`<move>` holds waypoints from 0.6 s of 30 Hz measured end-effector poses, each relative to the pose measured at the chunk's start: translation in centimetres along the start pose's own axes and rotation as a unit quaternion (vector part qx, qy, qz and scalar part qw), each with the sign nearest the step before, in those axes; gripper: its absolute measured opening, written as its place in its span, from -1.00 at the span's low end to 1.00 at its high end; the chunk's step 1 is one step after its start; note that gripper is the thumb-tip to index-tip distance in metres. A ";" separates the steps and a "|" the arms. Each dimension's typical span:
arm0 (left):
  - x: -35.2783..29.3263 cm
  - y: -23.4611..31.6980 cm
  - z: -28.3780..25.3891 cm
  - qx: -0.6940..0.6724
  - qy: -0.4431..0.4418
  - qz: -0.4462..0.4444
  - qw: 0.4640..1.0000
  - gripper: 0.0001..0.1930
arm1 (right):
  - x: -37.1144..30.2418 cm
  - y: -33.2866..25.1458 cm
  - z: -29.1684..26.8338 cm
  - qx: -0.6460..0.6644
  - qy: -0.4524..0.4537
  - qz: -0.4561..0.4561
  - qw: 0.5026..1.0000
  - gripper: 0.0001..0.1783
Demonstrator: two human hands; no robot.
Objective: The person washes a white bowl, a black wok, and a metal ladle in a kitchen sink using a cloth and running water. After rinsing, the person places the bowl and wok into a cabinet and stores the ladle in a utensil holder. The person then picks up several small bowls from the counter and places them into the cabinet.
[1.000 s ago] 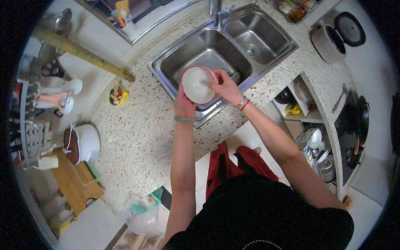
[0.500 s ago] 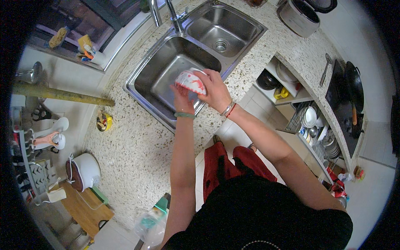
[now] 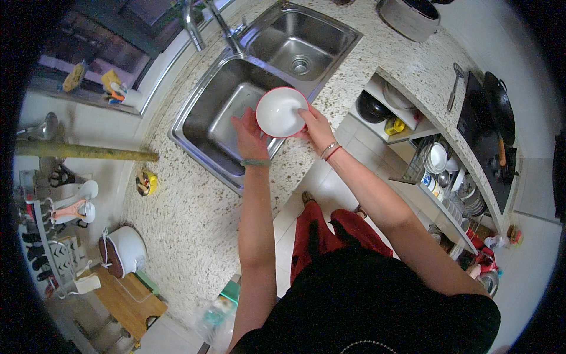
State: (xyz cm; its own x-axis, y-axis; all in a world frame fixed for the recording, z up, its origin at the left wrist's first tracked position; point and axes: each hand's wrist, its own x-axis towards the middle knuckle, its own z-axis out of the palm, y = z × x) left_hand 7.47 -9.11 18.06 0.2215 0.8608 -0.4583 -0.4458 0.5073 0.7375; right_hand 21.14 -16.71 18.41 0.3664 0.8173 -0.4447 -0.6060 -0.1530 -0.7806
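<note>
A white bowl with a red rim faces up over the near right edge of the larger sink basin. My right hand grips its right side, thumb over the rim and the other fingers underneath. At the bowl's left side is my left hand, its fingers apart and pointing up; whether they touch the bowl is hard to tell. A green bangle circles my left wrist. The chrome faucet stands behind the basin.
A second basin adjoins on the right. To the right, a pulled-out drawer holds bowls and plates below the curved counter; a wok rests by the stove. A yellow tape roll and a white pot are at left.
The bowl has turned from tilted, patterned outside showing, to mouth up, and has shifted slightly right. My left hand has come off its former hold at the underside. The view has shifted a little.
</note>
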 end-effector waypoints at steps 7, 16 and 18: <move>-2.4 -6.9 6.4 0.012 -0.099 -0.012 0.995 -0.35 | -3.1 -1.2 -8.9 0.113 0.033 0.010 0.993 -0.51; -12.5 -23.4 20.2 0.084 -0.212 -0.106 0.968 -0.42 | -12.6 -5.8 -29.4 0.141 0.153 -0.065 0.976 -0.49; -14.8 -28.6 23.0 0.093 -0.242 -0.139 0.956 -0.44 | -15.1 -5.7 -35.8 0.125 0.209 -0.080 0.967 -0.48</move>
State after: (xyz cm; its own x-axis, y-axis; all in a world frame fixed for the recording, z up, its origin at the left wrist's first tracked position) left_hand 36.87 -35.47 15.15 0.7037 0.5875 -0.3995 -0.1590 0.6783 0.7174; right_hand 44.34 -48.08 13.86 0.6909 0.5148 -0.5076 -0.6512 0.1382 -0.7462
